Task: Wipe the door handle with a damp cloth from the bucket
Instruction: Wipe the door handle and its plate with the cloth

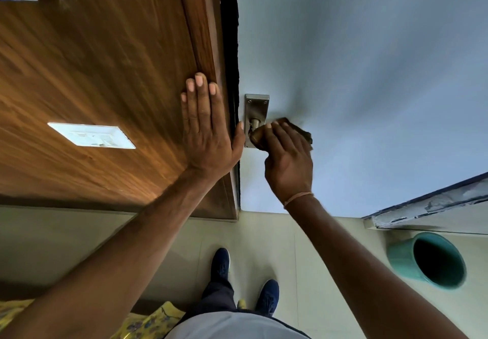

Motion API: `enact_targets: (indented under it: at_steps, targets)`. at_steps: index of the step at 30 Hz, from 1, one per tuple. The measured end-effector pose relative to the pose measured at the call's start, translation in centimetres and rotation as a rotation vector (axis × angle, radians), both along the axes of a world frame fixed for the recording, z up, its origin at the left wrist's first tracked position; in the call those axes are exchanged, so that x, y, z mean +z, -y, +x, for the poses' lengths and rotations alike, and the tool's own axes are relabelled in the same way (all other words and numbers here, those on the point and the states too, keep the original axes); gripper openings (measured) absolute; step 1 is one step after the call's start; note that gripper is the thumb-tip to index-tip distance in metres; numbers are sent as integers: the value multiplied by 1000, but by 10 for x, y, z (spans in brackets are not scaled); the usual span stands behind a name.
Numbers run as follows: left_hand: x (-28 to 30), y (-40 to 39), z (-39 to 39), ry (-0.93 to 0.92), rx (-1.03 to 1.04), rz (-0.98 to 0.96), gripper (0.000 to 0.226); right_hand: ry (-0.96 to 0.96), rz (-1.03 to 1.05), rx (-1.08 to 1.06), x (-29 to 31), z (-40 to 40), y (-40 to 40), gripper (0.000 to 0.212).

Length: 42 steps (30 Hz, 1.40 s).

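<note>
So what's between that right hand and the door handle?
A dark cloth: the right hand presses it over the door handle, which the head view mostly hides.

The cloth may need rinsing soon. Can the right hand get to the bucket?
Probably yes: the bucket stands open on the floor at the right, nothing between it and the right hand, though bending down looks needed.
</note>
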<state>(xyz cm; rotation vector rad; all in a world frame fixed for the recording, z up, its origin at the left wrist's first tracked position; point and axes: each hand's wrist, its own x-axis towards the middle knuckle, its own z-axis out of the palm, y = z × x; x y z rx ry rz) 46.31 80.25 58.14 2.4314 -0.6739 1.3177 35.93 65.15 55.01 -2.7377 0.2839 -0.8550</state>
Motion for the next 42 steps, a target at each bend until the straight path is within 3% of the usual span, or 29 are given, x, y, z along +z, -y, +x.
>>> enact_targets:
  at_steps: [5, 10, 17, 20, 26, 28, 32, 38, 42]
  targets:
    - [-1, 1, 1, -1, 16, -8, 87, -9, 50, -130, -4, -8, 16, 61]
    - [-1, 7, -2, -16, 21, -38, 85, -41, -5, -64, 4, 0, -2, 63]
    - [0, 4, -4, -27, 6, -41, 85, -107, 401, -211, -1, -14, 13, 53]
    - [1, 4, -5, -35, 6, -47, 86, -99, 439, -209, 6, -11, 16, 49]
    - [1, 0, -7, -53, -12, -32, 84, -54, 291, -259, 29, -14, 8, 44]
    - [2, -2, -6, -50, -22, -22, 83, 41, 192, -192, 31, -4, -1, 43]
    - [3, -5, -6, -49, -35, -6, 83, 24, -10, -20, 9, -2, -5, 55]
    - [1, -11, -6, -34, -45, 17, 86, 182, -127, 99, 9, -8, 24, 39]
    - [1, -6, -7, -36, -23, -3, 80, 137, -256, 209, 3, 10, 7, 38]
